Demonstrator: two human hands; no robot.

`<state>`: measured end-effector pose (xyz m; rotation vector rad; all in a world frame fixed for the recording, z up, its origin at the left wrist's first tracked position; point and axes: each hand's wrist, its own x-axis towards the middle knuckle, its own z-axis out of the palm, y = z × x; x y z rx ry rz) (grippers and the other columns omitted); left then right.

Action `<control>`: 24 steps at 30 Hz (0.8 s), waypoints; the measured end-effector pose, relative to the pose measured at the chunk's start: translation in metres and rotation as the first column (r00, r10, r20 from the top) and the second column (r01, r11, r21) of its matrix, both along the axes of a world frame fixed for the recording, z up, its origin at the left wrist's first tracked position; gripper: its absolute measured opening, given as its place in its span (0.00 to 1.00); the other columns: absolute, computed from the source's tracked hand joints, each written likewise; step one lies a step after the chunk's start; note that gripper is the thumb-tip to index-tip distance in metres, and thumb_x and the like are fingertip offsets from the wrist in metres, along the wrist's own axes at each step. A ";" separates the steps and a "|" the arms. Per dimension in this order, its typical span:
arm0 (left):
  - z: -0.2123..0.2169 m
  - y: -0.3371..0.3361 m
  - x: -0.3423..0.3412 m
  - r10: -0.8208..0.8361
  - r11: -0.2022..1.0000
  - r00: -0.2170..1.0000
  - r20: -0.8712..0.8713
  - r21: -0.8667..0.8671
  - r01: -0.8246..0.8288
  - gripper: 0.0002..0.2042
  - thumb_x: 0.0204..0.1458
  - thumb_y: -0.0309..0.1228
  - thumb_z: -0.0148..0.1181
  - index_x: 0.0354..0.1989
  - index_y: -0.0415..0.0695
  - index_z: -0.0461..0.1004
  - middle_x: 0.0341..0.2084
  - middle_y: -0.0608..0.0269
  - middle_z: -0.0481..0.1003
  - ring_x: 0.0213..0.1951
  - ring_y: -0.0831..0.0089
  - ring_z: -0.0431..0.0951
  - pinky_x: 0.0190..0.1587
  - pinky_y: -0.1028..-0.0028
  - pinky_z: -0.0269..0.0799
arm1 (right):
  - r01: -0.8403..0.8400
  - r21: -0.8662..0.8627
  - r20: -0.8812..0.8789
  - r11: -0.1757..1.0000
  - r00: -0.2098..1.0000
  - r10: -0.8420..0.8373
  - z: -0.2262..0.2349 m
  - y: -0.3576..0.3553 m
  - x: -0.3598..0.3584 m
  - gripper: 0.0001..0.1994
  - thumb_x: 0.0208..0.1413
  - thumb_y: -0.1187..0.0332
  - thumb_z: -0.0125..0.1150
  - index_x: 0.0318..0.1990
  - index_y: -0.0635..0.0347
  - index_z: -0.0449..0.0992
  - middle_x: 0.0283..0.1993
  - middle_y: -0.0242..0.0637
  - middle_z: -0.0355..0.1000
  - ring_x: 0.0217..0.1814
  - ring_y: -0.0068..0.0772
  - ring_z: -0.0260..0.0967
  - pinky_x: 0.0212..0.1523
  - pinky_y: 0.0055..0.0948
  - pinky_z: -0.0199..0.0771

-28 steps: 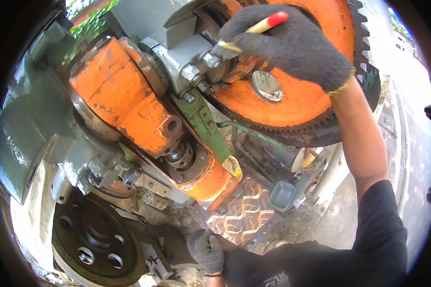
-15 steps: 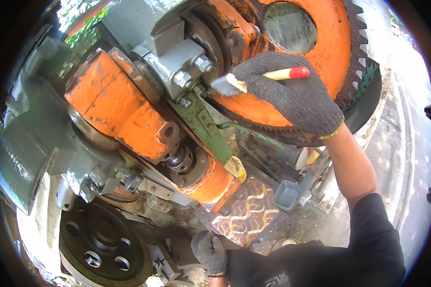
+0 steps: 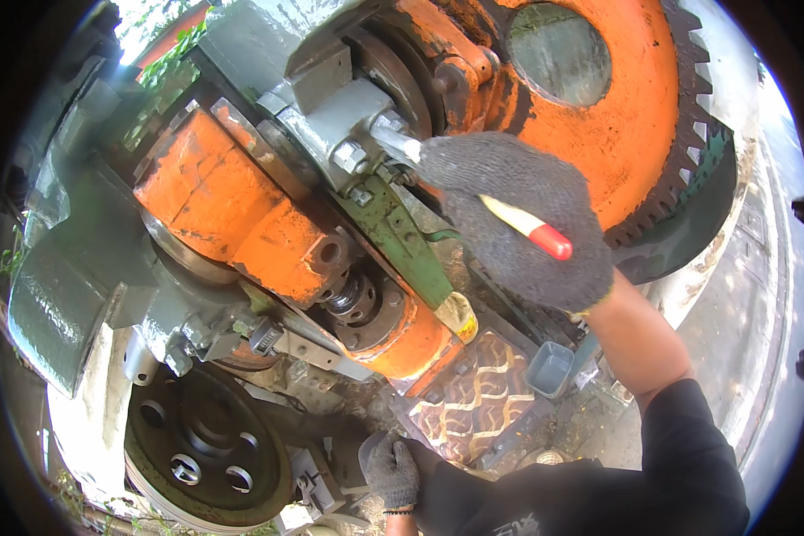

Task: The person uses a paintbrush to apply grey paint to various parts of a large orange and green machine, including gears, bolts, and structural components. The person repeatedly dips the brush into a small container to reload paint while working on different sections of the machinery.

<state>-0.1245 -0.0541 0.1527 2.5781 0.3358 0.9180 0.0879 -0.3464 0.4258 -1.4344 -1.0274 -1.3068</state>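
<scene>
Up against the machine, the gloved right hand is closed around a brush; its red-tipped handle points down-right, its bristle end up-left at the grey bolts. The left hand rests low, well apart, holding nothing visible.

The paintbrush in my gloved right hand has a pale handle with a red tip poking out past my knuckles, slanting down to the right. Its bristle end sits at my fingertips, against the grey bolted bracket.
</scene>
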 end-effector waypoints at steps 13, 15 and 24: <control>0.002 0.001 0.012 -0.013 0.999 1.000 0.014 -0.034 0.014 0.09 0.59 0.32 0.61 0.43 0.44 0.84 0.41 0.49 0.83 0.49 0.46 0.80 0.58 0.52 0.72 | 0.277 0.049 0.189 0.960 0.941 -0.281 -0.057 0.021 0.045 0.18 0.51 0.82 0.70 0.52 0.63 0.82 0.51 0.48 0.83 0.49 0.54 0.83 0.49 0.41 0.84; 0.001 0.002 0.014 -0.010 0.998 1.000 -0.003 -0.059 0.010 0.10 0.59 0.32 0.61 0.44 0.44 0.84 0.42 0.49 0.83 0.49 0.47 0.80 0.57 0.52 0.73 | 0.250 0.129 0.124 0.960 0.956 -0.266 -0.058 0.028 0.047 0.17 0.53 0.83 0.69 0.51 0.63 0.82 0.50 0.49 0.82 0.51 0.53 0.82 0.51 0.42 0.83; -0.007 0.025 -0.007 0.069 0.997 0.996 -0.059 0.041 -0.067 0.12 0.61 0.35 0.62 0.48 0.44 0.84 0.43 0.52 0.84 0.50 0.50 0.82 0.56 0.54 0.76 | 0.330 -0.015 -0.007 0.944 0.944 -0.330 -0.046 0.005 0.015 0.14 0.58 0.77 0.68 0.53 0.63 0.84 0.55 0.46 0.83 0.57 0.51 0.81 0.59 0.43 0.80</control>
